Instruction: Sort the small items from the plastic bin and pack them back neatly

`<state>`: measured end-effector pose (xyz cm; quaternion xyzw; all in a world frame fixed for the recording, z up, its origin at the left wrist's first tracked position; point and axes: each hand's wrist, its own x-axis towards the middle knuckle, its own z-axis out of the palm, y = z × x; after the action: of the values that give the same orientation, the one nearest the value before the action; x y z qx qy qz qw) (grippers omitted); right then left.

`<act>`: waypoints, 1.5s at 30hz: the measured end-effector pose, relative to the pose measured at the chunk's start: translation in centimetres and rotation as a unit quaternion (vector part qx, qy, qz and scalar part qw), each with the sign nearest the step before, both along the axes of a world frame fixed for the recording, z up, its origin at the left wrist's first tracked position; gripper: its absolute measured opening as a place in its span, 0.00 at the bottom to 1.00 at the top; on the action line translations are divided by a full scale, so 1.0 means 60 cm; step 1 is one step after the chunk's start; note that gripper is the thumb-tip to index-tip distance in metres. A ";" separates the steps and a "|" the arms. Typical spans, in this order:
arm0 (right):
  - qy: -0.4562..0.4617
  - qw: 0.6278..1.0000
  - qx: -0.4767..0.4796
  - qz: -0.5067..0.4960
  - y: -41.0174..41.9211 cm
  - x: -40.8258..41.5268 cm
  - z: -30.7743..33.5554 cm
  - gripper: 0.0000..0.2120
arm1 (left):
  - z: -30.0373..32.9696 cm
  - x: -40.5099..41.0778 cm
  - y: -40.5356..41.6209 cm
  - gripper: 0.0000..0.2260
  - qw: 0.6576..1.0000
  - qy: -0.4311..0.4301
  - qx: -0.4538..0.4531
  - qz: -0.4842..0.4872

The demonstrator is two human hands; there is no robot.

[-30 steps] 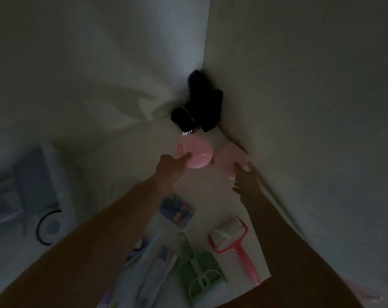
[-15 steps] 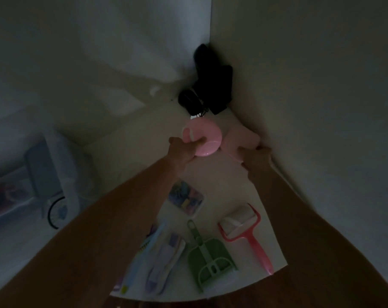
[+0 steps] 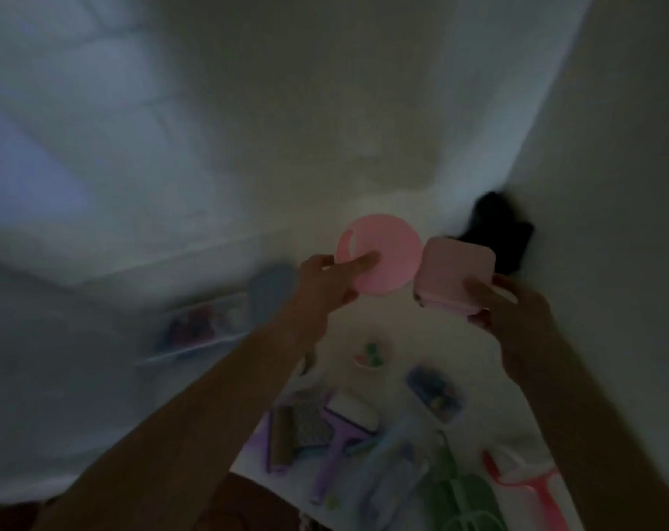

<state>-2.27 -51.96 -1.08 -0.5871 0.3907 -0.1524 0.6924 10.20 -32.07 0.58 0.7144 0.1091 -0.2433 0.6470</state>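
Dim room, blurry. Left hand [image 3: 327, 279] at centre of frame pinches a round pink dish [image 3: 379, 252] by its lower-left edge, thumb laid over its face. Right hand [image 3: 511, 306], centre-right, grips a pale pink square box [image 3: 453, 279] at its lower-right corner — both held up, nearly touching. Below, lower centre & right on a white surface [image 3: 398, 339]: green dustpan [image 3: 461, 500], red-pink roller [image 3: 532, 482], purple scraper [image 3: 336, 446], small case w/ coloured bits [image 3: 434, 392]. Black object [image 3: 501, 233] behind the box, against the wall
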 end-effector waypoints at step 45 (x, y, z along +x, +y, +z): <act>0.196 0.864 -0.291 0.362 0.641 0.310 -0.171 0.24 | -0.199 0.124 0.623 0.45 0.709 -0.247 0.623 -0.220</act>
<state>16.31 -13.50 -11.33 -0.8799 0.2162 0.1207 0.4056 17.61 5.30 -11.36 0.9936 -0.0876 -0.0706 -0.0133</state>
